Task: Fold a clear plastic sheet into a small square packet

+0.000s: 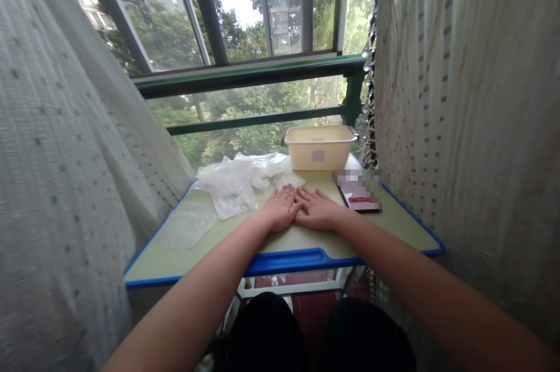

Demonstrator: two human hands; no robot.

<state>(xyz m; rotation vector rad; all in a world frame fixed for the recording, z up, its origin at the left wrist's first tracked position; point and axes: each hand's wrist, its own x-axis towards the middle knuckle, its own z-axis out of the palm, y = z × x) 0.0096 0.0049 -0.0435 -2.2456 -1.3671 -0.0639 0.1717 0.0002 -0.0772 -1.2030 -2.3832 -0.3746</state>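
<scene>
Side by side on the pale green tabletop (pixel 266 242), my left hand (pixel 281 209) and my right hand (pixel 317 209) lie flat, palms down, their thumbs meeting in the middle. Neither holds anything. Just beyond and left of my left hand is a loose heap of clear plastic bags (pixel 231 182), crumpled and overlapping. One flatter clear bag (pixel 186 226) spreads toward the left edge. To the right of my right hand rests a phone (pixel 356 191), its screen lit and partly blurred out.
A cream plastic basin (pixel 321 150) with dark handles stands at the table's back right. Blue trim (pixel 284 261) with a shallow groove edges the table. Curtains hang close on the left (pixel 87 127) and right (pixel 472 98). A green railing (pixel 254 74) and windows are behind.
</scene>
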